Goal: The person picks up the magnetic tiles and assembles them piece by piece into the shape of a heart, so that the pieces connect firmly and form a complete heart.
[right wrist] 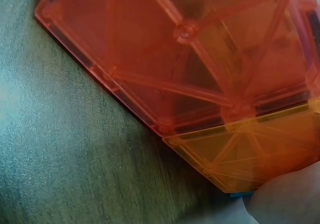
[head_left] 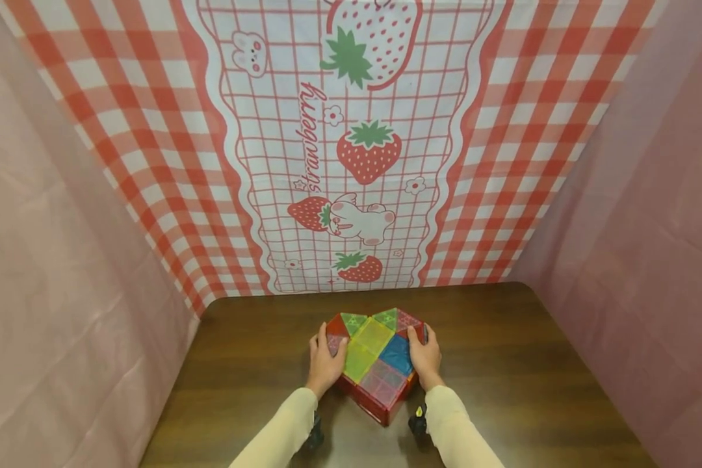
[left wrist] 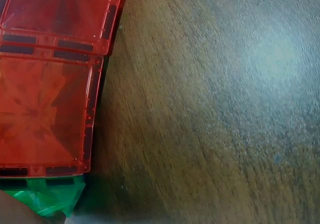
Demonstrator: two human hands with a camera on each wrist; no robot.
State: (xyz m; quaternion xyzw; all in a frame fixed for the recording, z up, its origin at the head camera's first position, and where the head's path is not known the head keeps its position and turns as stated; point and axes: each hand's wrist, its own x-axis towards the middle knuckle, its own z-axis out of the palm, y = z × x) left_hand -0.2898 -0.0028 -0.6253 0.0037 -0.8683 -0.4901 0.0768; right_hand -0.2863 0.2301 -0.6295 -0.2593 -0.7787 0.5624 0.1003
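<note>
A heart-shaped box of see-through magnetic tiles [head_left: 367,344] rests on the table, point toward me. Its top mixes yellow, blue, green, red and pinkish tiles. My left hand [head_left: 325,361] grips the left lobe, thumb on top and fingers around the outer side. On the right lobe, my right hand [head_left: 426,359] holds in the same way. Red side tiles [left wrist: 45,108] and a green tile [left wrist: 50,196] beside a bit of the hand show in the left wrist view. The right wrist view shows red tiles [right wrist: 135,48] and an orange tile [right wrist: 240,154] near a finger [right wrist: 287,199].
The brown wooden table [head_left: 240,364] extends around the heart. A strawberry-print checked cloth [head_left: 363,156] hangs behind it, and pink cloths [head_left: 649,227] hang at both sides. Small dark devices [head_left: 418,424] sit under the wrists.
</note>
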